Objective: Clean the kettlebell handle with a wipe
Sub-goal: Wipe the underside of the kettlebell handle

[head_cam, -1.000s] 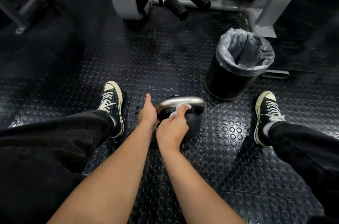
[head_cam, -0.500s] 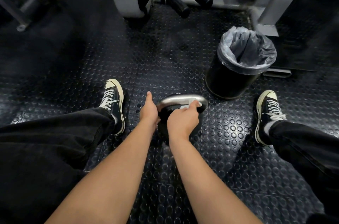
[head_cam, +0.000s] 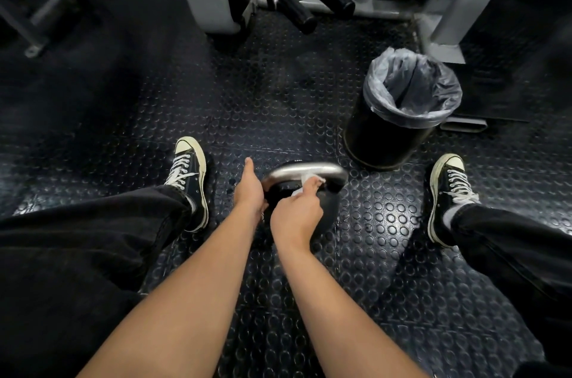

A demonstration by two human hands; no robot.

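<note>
A: Thin white tissue, that is what the wipe (head_cam: pixel 305 184) looks like; the right hand (head_cam: pixel 295 216) pinches it between thumb and curled fingers and presses it against the middle of the handle (head_cam: pixel 305 169); soft and light, I judge, so it will fold round the bar and may bunch or tear if dragged hard.

B: And the left hand (head_cam: pixel 249 189)?

A: It lies against the left side of the kettlebell (head_cam: pixel 325 210), thumb pointing away from the body, palm toward the iron; the fingers are hidden behind the ball, so whether they curl round it I cannot tell; it seems to brace the weight.

B: Does the weight need bracing?

A: Hardly, I think; a black iron ball with a smooth grey metal handle is heavy and stiff, and should not slide on the studded rubber floor (head_cam: pixel 402 269); the bar looks slick, so the wipe ought to glide; best held at the bar's ends or the ball's flank, leaving the top free.

B: The arms?

A: Both forearms reach straight forward and down, nearly parallel, the right wrist bent over the handle; the kettlebell stands on the floor between the two sneakers (head_cam: pixel 188 175); a lined bin (head_cam: pixel 402 111) sits near, beyond and to the right.
</note>
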